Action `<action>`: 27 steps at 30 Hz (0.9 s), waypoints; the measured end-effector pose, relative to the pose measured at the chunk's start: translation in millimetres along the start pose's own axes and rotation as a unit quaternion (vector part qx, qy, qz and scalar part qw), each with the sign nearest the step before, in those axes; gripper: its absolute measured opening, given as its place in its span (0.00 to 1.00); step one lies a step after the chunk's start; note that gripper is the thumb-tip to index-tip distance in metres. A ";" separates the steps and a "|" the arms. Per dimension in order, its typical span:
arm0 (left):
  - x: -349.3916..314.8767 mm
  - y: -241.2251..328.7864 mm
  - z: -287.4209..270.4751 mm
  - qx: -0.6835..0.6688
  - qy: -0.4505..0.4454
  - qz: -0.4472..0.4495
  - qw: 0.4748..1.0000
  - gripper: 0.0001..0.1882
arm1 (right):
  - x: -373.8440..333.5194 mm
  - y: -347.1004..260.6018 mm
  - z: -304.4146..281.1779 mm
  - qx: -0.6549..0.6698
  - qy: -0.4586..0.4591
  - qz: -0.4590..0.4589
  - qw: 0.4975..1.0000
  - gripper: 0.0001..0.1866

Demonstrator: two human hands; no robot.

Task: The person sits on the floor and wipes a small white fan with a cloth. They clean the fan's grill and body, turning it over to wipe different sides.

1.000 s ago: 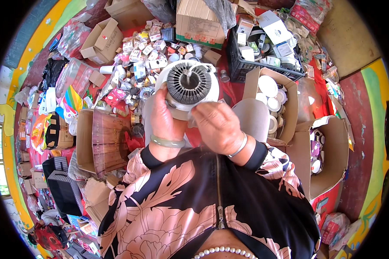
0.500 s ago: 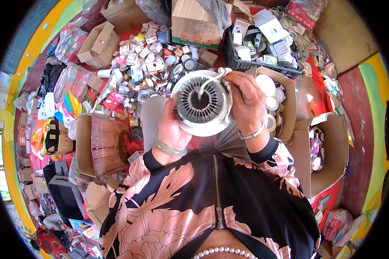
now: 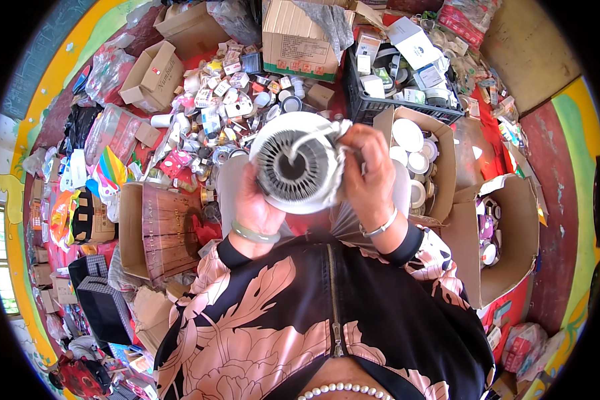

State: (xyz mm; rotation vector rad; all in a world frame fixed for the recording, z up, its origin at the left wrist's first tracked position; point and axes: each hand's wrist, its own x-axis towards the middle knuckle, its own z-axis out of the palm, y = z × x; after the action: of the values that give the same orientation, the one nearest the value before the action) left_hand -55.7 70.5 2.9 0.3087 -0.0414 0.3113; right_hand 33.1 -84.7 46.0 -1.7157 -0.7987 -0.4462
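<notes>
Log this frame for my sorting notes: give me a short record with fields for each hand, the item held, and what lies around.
left hand: holds the lamp fixture's left rim, green bangle on the wrist
right hand: grips its right edge, silver bangle on the wrist
item held: round white lamp fixture, dark finned back facing up, white wire across it
right side: open cardboard box with white round lamp parts
ahead: black crate of small boxes; loose heap of small packages

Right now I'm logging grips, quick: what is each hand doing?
Left hand: closed on the round white lamp fixture.
Right hand: closed on the same fixture's right edge.
</notes>
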 end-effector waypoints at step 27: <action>-6.0 12.1 -25.6 0.144 -0.091 -0.122 0.978 0.32 | -20.5 41.9 -12.2 0.510 -0.036 0.345 0.787 0.10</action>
State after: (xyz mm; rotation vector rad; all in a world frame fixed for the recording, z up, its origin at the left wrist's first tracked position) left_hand -65.3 87.5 -18.5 0.6249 -0.1373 0.0434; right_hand 49.8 -107.7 7.0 -0.8579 -0.2781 0.5114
